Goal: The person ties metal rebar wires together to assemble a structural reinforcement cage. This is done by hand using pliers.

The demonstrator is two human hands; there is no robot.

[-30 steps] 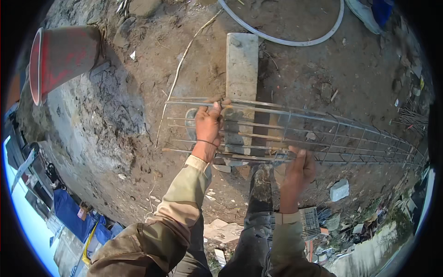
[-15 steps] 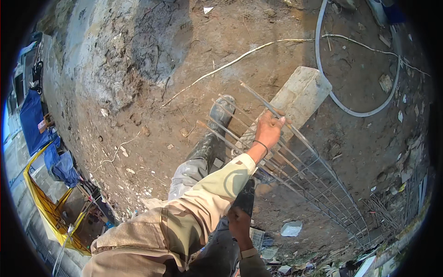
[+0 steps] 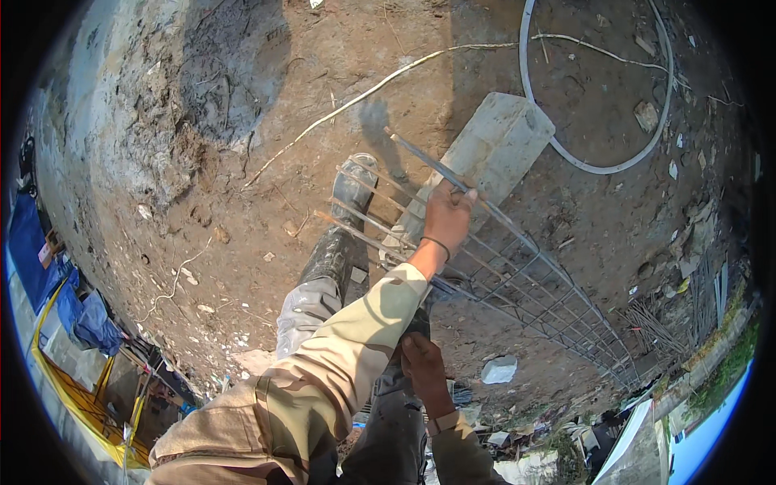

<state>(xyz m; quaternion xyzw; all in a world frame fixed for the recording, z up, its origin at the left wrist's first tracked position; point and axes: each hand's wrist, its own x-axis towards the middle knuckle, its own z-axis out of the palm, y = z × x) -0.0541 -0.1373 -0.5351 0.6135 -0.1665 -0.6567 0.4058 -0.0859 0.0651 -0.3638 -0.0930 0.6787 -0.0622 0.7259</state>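
Observation:
A long steel rebar cage point(image 3: 529, 279), its lengthwise bars tied with square stirrups, slants from the middle of the view toward the lower right. My left hand point(image 3: 447, 214) is closed around its uppermost bar, close to the protruding bar ends. Beneath that hand, partly covered by the bars, a pale concrete slab point(image 3: 505, 133) lies on the dirt. My right hand point(image 3: 427, 373) hangs low beside my leg, its fingers curled. Whatever it may hold is hidden. My muddy boot point(image 3: 354, 182) is planted left of the bar ends.
A grey hose loop point(image 3: 612, 170) lies at the upper right, with a pale cord point(image 3: 380, 85) stretched across the dirt. Loose rods point(image 3: 659, 327) are heaped near the cage's far end. Blue tarps point(image 3: 97, 323) and a yellow sheet point(image 3: 77, 404) sit at the left. A white chunk point(image 3: 499, 370) lies on the ground.
My view has shifted, so the ground and cage appear farther left and higher. My left hand keeps its hold on the bar. My right hand has come up and shows more clearly.

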